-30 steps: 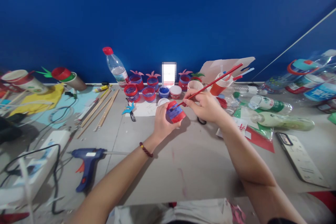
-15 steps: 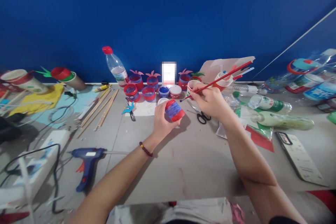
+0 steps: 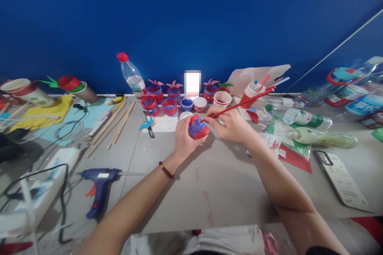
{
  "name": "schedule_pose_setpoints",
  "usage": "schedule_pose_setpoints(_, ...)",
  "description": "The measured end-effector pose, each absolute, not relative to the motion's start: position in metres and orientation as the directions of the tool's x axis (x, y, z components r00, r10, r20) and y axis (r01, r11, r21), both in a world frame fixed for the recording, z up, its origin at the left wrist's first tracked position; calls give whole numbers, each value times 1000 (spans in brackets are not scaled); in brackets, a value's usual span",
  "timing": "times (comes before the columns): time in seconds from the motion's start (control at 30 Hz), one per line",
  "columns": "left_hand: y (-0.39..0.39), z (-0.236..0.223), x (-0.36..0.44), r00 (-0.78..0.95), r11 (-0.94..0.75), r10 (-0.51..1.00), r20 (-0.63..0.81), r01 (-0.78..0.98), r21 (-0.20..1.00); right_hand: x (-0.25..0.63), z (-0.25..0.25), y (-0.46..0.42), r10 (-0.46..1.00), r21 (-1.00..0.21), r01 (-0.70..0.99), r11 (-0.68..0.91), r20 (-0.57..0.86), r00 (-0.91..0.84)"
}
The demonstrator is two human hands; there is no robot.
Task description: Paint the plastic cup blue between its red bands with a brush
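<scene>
Tilted above the table, a small cup painted red with a blue band (image 3: 195, 126) is gripped by my left hand (image 3: 183, 137), whose wrist has a bead bracelet. My right hand (image 3: 229, 125) is closed round a long red paintbrush (image 3: 239, 104). The brush tip meets the cup's blue band from the right. Just beyond my hands stand an open jar of blue paint (image 3: 187, 104), a jar with a white lid (image 3: 200, 104) and a paper cup (image 3: 222, 99) with reddish stains inside. Scissors lie mostly hidden under my right hand.
Several painted red and blue cups (image 3: 170, 106) stand along the blue wall. A clear bottle with a red cap (image 3: 131, 75) is behind them. To the left lie a glue gun (image 3: 101, 181), wooden sticks (image 3: 109, 127) and a power strip (image 3: 44, 185). Plastic bottles (image 3: 308, 118) and a phone (image 3: 342, 179) are at right.
My right hand has moved down and left with the paintbrush, bringing its tip onto the painted cup. The paper cup is now uncovered. My left hand stays almost in place.
</scene>
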State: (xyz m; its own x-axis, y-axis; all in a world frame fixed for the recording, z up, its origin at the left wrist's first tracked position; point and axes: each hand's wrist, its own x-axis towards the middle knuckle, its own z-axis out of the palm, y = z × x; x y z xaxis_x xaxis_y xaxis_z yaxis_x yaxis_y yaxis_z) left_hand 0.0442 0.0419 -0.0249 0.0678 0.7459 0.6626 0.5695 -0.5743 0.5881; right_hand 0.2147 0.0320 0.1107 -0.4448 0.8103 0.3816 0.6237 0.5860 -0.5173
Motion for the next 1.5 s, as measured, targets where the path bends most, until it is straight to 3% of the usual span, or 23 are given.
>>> schedule_pose_setpoints(0.23, 43, -27, 44, 101, -606, 725, 681, 562, 563, 213, 109, 32, 763, -547, 532, 646, 448, -465)
schedule_pose_setpoints(0.6, 40, -23, 43, 73, -588, 729, 681, 578, 566, 220, 113, 39, 830, -561, 616, 553, 432, -353)
schedule_pose_setpoints(0.83, 39, -20, 43, 67, -586, 726, 684, 581, 565, 230, 107, 46, 824, -508, 673, 538, 486, -291)
schedule_pose_setpoints(1.17, 43, -25, 44, 76, -600, 710, 700, 586, 545, 215, 109, 33, 804, -468, 657, 591, 399, -440)
schedule_pose_setpoints(1.5, 46, -32, 45, 94, -610, 690, 718, 609, 506, 204, 107, 29, 797, -597, 537, 596, 356, -488)
